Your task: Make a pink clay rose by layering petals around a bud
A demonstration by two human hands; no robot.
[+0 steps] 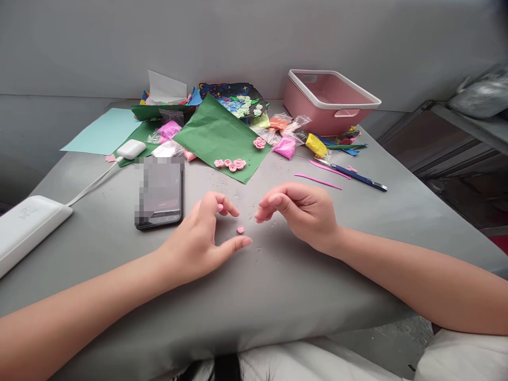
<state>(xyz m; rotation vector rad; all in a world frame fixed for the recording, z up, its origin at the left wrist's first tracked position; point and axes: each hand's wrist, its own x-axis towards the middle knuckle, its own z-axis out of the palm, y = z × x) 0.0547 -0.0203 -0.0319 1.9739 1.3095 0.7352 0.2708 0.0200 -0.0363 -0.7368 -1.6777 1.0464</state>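
A small pink clay rosebud [240, 229] rests on the grey table between the thumb and curved index finger of my left hand [200, 235]. Those fingers are apart, and I see no contact with the bud. To the right of it, my right hand [304, 214] hovers with its fingers curled together and the thumb against them. Whatever lies inside that curl, if anything, is hidden. Beyond my hands, several pink clay roses [234, 165] sit near the front edge of a green sheet [216, 132], with a larger pink clay flower [259, 143] at its right corner.
A phone [161, 196] lies left of my left hand. Pink modelling tools [317, 181] and a dark-blue craft knife [357, 177] lie on the right. Bags of coloured clay [284, 146] and a pink basket [317, 114] stand behind. A white power bank [34, 227] is far left.
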